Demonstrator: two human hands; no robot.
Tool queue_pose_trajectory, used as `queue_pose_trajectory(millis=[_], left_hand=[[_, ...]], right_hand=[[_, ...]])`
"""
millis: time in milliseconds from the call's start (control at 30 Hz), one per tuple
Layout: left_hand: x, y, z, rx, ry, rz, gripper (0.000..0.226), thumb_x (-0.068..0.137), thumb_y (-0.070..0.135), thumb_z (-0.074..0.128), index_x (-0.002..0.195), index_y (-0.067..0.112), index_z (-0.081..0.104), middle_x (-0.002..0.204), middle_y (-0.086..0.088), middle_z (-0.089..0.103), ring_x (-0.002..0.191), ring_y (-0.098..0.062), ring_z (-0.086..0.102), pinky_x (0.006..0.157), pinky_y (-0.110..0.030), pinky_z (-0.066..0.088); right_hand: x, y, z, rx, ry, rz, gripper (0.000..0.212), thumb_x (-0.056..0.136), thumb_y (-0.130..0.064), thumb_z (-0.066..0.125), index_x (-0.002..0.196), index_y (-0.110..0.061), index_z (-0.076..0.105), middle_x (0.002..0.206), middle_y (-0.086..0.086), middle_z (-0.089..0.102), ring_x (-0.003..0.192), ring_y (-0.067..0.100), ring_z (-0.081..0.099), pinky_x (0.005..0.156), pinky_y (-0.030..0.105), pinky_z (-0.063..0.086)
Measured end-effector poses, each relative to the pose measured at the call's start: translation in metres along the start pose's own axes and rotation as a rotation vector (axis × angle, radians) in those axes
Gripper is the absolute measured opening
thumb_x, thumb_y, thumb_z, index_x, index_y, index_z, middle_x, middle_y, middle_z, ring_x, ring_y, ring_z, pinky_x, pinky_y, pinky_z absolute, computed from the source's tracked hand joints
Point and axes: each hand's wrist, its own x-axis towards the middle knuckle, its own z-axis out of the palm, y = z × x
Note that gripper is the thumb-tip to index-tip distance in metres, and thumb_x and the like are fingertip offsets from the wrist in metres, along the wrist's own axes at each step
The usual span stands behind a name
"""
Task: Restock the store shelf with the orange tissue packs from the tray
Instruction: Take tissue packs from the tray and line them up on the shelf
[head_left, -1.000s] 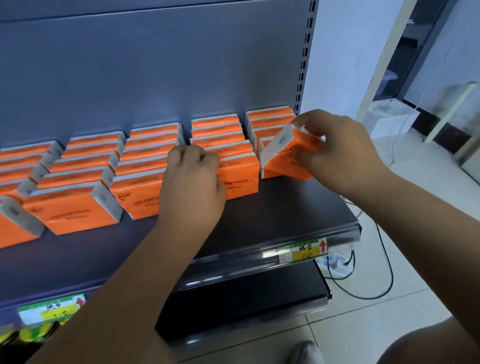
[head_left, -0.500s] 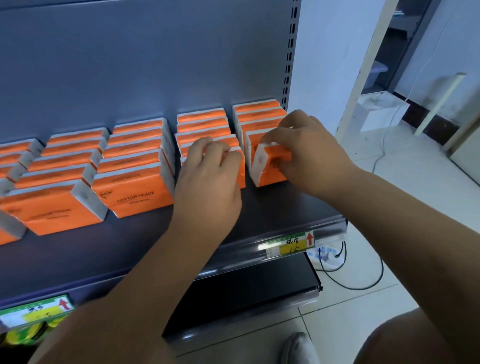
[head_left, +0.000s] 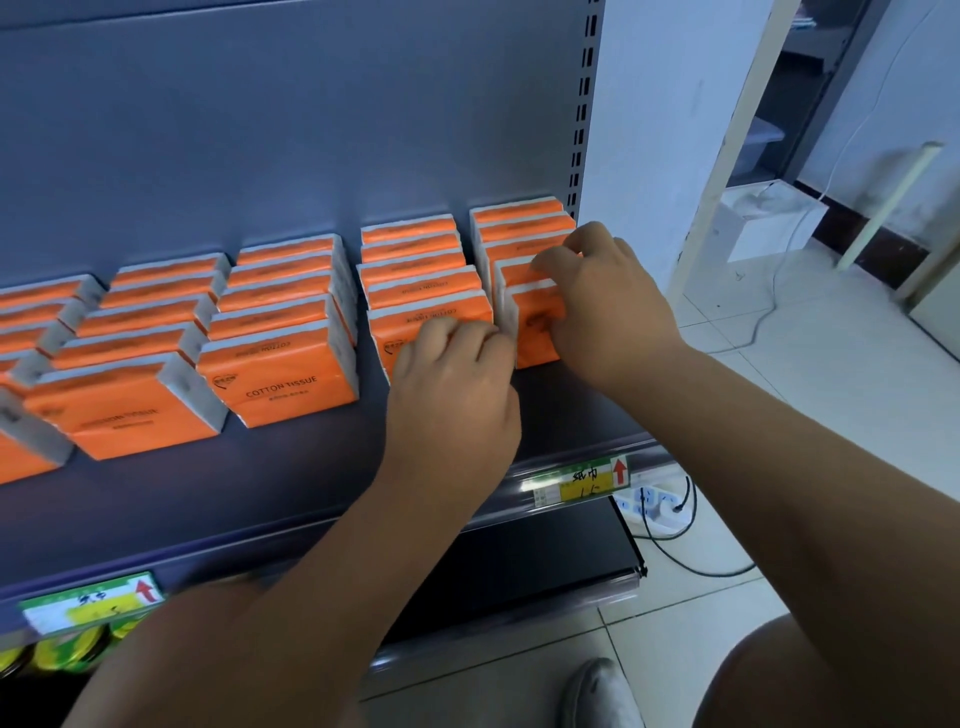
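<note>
Here, right hand (head_left: 608, 312) fingers (head_left: 553, 260) grasp the front tissue pack (head_left: 535, 327) — left hand (head_left: 457, 395) fingers curled, grip unclear.

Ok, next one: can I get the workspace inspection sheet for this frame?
Surface: dark shelf, price labels on its front edge.
Job's things: orange tissue packs upright in rows toward the back; tray not in view.
Clutter: nothing seen.
Hands: right hand grips the end-row front pack; left hand curls over the neighbouring front pack.
Cables: black cable runs to a power strip on the floor; white cable further right.
Surroundings: tiled floor, white box, a shoe below.
</note>
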Motion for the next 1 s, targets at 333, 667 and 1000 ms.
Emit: queue_pose_trajectory(millis=[333, 667, 1000], left_hand=[[-0.006, -0.033, -0.03, -0.017, 0.177, -0.095, 0.017, 0.084, 0.007, 0.059, 0.099, 0.003, 0.067, 0.1, -0.014, 0.07, 0.096, -0.039, 0.061, 0.097, -0.05, 0.046], [-0.11, -0.112, -0.13, 0.301, 0.041, -0.461, 0.049, 0.09, 0.03, 0.056, 0.127, -0.001, 0.061, 0.132, -0.022, 0.064, 0.128, -0.048, 0.051, 0.114, -0.059, 0.033], [-0.276, -0.132, -0.239, 0.465, -0.108, -0.854, 0.064, 0.091, 0.041, 0.048, 0.145, 0.008, 0.05, 0.153, -0.01, 0.051, 0.143, -0.041, 0.042, 0.117, -0.057, 0.031]], right_hand=[[-0.02, -0.085, -0.013, 0.211, 0.133, -0.165, 0.038, 0.084, -0.027, 0.05, 0.116, -0.012, 0.065, 0.115, 0.01, 0.063, 0.106, 0.032, 0.057, 0.089, 0.041, 0.045], [-0.067, -0.209, -0.005, 0.483, 0.02, -0.39, 0.047, 0.092, -0.029, 0.056, 0.135, -0.013, 0.052, 0.122, 0.007, 0.059, 0.117, 0.027, 0.053, 0.102, 0.04, 0.043], [-0.16, -0.35, 0.005, 0.644, -0.292, -0.668, 0.065, 0.099, -0.037, 0.053, 0.155, -0.009, 0.033, 0.147, 0.01, 0.049, 0.136, 0.026, 0.044, 0.11, 0.032, 0.032]])
